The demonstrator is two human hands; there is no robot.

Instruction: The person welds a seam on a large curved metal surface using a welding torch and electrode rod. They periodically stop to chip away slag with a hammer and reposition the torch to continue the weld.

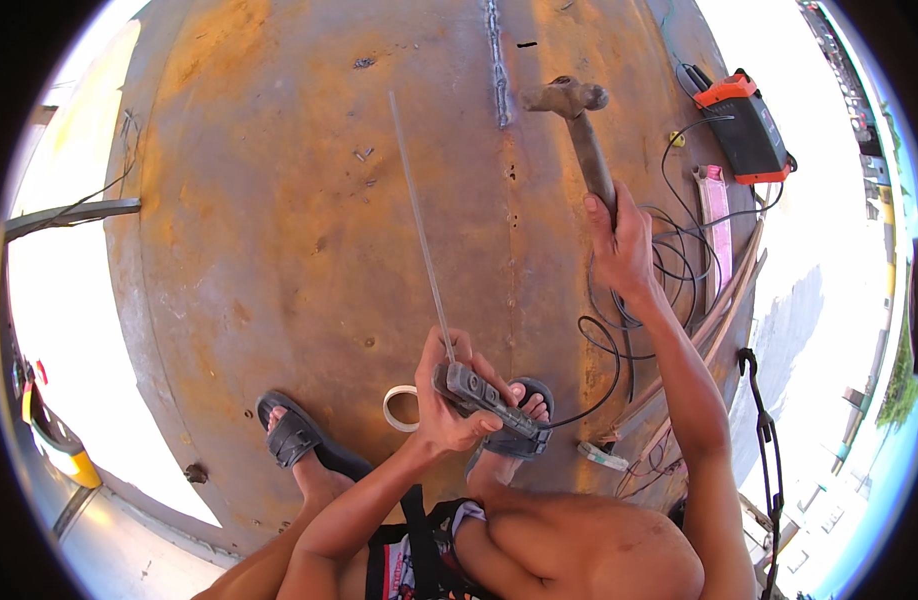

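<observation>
My left hand point(441, 415) is closed around a dark welding electrode holder point(479, 392), low and near my feet. A long thin welding rod point(417, 215) is clamped in it and points away over the rusty steel plate point(279, 220). My right hand point(626, 245) grips the handle of a ball-peen hammer point(589, 150), its head raised toward the far side. Just left of the hammer head, a silvery weld bead point(497, 65) runs along a seam. Small dark holes point(512, 173) dot that seam nearer to me.
An orange and black welding machine point(749, 135) stands at the far right. Black cable point(664, 265) coils beside a pink and white packet point(716, 220). A tape roll point(387, 405) lies between my sandalled feet. A dark chain point(766, 430) hangs at right; a metal bar point(74, 214) meets the plate's left edge.
</observation>
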